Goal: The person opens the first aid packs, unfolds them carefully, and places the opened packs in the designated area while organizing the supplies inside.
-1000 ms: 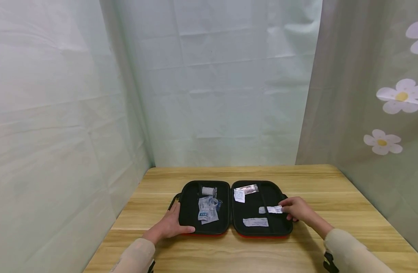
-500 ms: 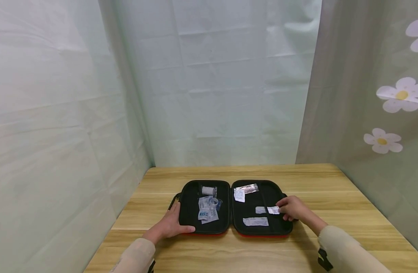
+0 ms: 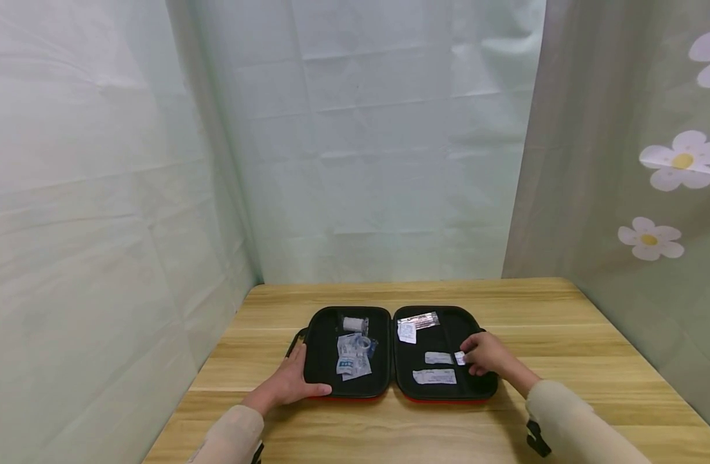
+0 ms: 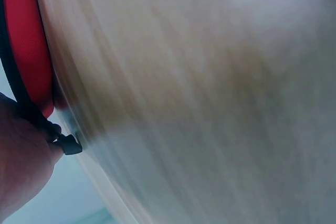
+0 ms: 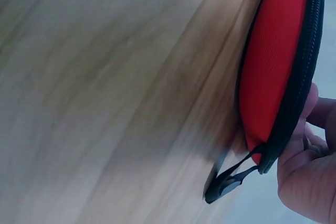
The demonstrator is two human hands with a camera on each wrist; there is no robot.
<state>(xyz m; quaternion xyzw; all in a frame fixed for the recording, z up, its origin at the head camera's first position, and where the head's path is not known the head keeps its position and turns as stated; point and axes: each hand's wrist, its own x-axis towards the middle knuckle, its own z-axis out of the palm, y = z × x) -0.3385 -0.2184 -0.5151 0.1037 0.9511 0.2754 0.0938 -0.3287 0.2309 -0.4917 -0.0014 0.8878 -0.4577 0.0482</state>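
Observation:
A zippered case with a black inside (image 3: 317,374) and red shell lies unfolded on the table. My left hand (image 3: 288,379) rests on its left edge, thumb spread along the near rim. Over the right half, my right hand (image 3: 487,356) pinches the end of a small white packet (image 3: 439,357), which runs beneath a narrow black strap (image 3: 451,345). Below it lies another white packet (image 3: 434,377). A silvery packet (image 3: 427,320) and a small white sachet (image 3: 407,333) lie at the upper left of this half. In the right wrist view, my fingers are beside the case's red side (image 5: 275,56).
The case's left half holds a wrapped white roll (image 3: 354,325), a ring-shaped tape roll (image 3: 363,344) and clear-and-white packets (image 3: 354,364). Pale curtains (image 3: 384,161) stand behind the wooden table (image 3: 378,432) and on both sides. A zipper pull (image 5: 223,184) hangs at the case's edge.
My right hand has moved left, and the pinched packet has slid further left beneath the strap, more of it showing on the far side. My left hand has stayed in place.

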